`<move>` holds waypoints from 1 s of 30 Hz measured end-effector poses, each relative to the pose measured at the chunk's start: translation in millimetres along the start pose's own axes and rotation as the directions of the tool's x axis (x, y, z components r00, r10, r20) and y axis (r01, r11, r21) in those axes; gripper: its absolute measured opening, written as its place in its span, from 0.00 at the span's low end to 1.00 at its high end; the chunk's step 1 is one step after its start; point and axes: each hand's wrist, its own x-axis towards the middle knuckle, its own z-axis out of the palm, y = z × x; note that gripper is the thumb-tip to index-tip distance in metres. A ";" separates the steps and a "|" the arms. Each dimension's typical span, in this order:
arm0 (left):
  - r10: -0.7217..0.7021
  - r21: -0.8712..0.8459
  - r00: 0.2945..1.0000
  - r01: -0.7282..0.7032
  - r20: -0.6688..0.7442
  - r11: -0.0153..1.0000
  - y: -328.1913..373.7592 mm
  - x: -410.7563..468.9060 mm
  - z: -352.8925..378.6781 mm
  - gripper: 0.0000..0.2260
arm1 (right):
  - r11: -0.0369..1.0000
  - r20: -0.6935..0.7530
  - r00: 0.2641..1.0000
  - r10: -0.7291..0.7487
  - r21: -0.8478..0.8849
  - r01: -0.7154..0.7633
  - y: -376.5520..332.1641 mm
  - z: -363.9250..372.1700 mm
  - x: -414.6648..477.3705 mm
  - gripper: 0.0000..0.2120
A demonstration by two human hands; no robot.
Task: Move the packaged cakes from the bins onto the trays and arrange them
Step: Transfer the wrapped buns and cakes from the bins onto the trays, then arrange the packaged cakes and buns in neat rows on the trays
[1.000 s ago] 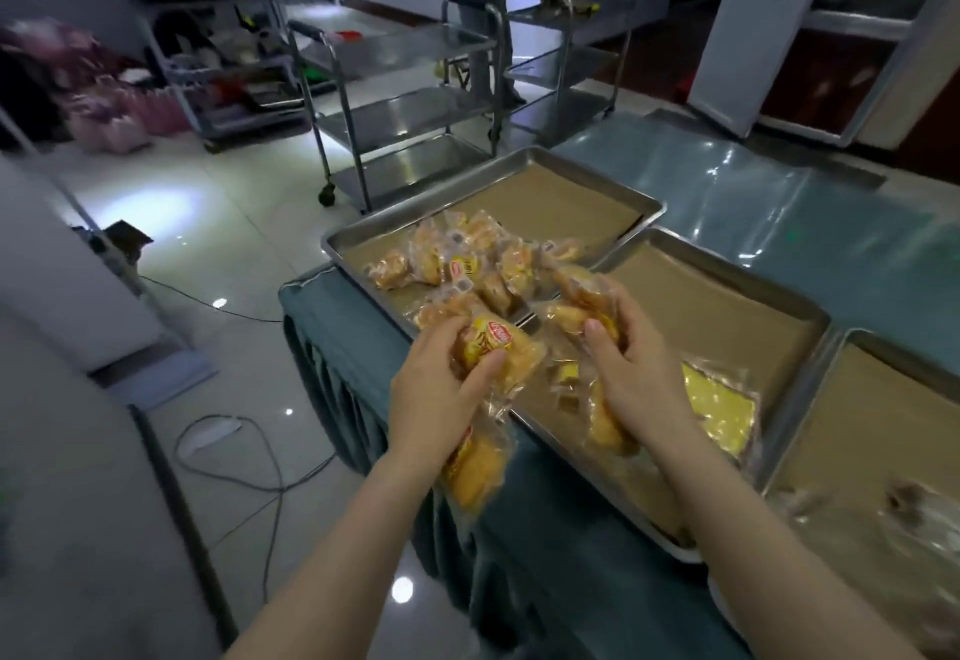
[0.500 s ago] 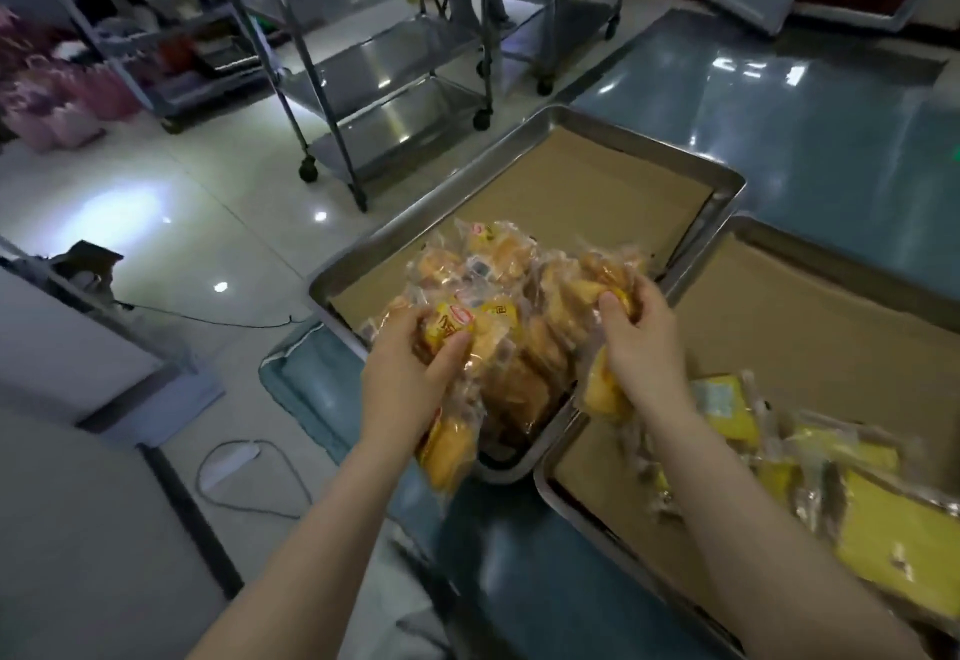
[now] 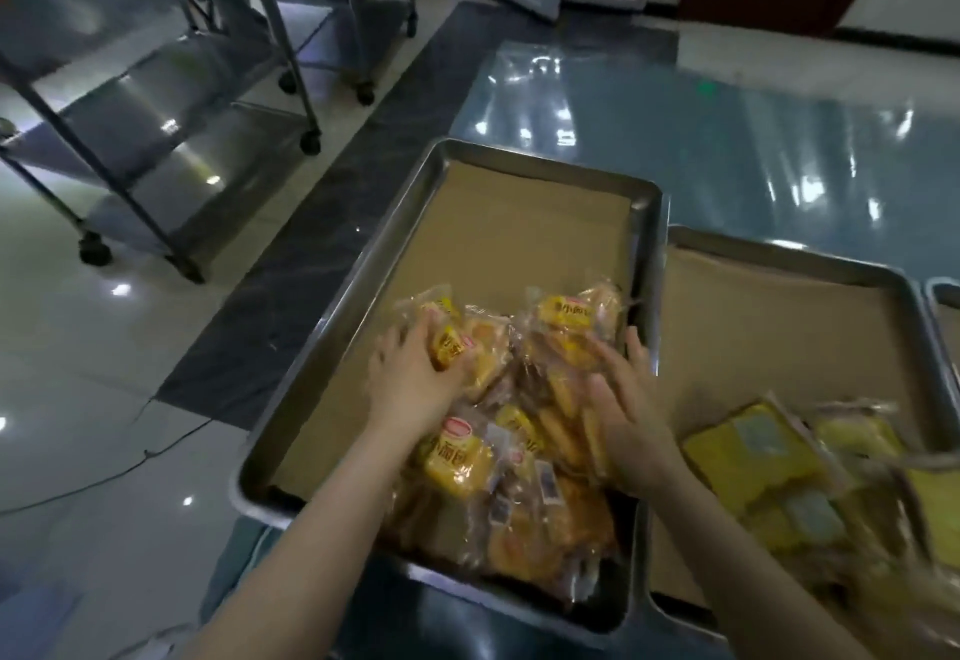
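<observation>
Packaged cakes (image 3: 524, 456) lay heaped in the near half of a steel tray (image 3: 363, 274), directly under both hands. The left hand (image 3: 415, 384) reached in from the near left, forearm bare and angled up across the tray's near rim. Its palm faced down, its fingers were bent over the far left of the heap, and its thumb hooked round the near side of one yellow-labelled packet (image 3: 449, 342), so it gripped that packet. The right hand (image 3: 628, 404) came in from the near right. Its fingers were straight, spread and pointed away from the person, and its palm lay flat on the right flank of the heap; it pressed and held nothing. The two hands sat apart, with the top of the heap between them.

Beyond the fingertips of both hands, brown paper (image 3: 519, 222) lined the far half of the tray. Just right of the right hand, touching the first tray's side, stood a second tray (image 3: 779, 254), also paper-lined. Flat yellow packets (image 3: 753, 456) lay at its near end, beside the right forearm, and were blurred there. Both trays rested on a desk (image 3: 701, 139) with a glossy blue-green cover that stretched away past the hands. Far to the left of the left hand, on the tiled floor (image 3: 78, 373), stood a wheeled steel trolley (image 3: 156, 129).
</observation>
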 end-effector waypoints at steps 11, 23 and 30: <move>0.422 0.436 0.901 -0.421 0.100 0.795 -18.6 -3.3 4.7 0.30 | 0.931 0.149 0.988 0.042 -0.366 0.015 -13.6 24.5 -27.6 0.36; 0.400 0.394 0.913 -0.396 0.076 0.830 -10.2 9.1 -5.2 0.31 | 0.995 0.231 0.973 0.032 -0.103 -0.008 -13.2 24.8 15.0 0.28; 0.505 0.228 0.862 -0.500 0.039 0.836 39.2 -28.0 6.9 0.32 | 0.987 -0.041 0.995 -0.089 -0.141 0.083 -4.2 -48.2 -6.5 0.15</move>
